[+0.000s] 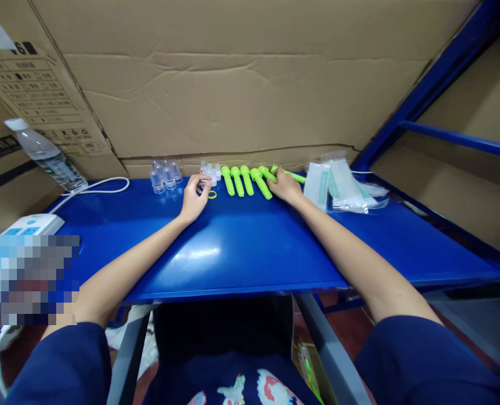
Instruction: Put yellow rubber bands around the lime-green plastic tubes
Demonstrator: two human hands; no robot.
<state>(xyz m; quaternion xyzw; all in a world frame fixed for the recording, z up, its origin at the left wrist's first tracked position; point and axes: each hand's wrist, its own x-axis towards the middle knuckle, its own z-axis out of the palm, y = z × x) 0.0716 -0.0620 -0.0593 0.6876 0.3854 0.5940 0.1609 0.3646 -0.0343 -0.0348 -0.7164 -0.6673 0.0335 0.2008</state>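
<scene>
The left hand (194,198) rests on the blue table (241,247) with its fingers curled near a small yellow ring (211,194); whether the fingertips pinch something small I cannot tell, but the ring itself lies free on the surface just beside them. The right hand (286,187) lies over the right end of a row of green tubes (245,180), its fingers bent around one of them, so it seems to grasp that tube lightly. Behind the left hand stand some clear caps (211,170), and more to the left a group of small vials (164,174). In my judgement the main risk is a knock: the tubes lie side by side and almost touching, so pulling one out sideways could roll its neighbours, and the vials could tip if the left hand moves back without care. The ring is small and flat and could slide away under a finger. All these things sit close to the cardboard wall (241,101) at the far edge, so there is little room behind them. The packets (343,188) limit the right side, and a cable (93,188) and bottle (47,154) stand at the far left. Toward the person the table offers wide free room up to its near edge.
</scene>
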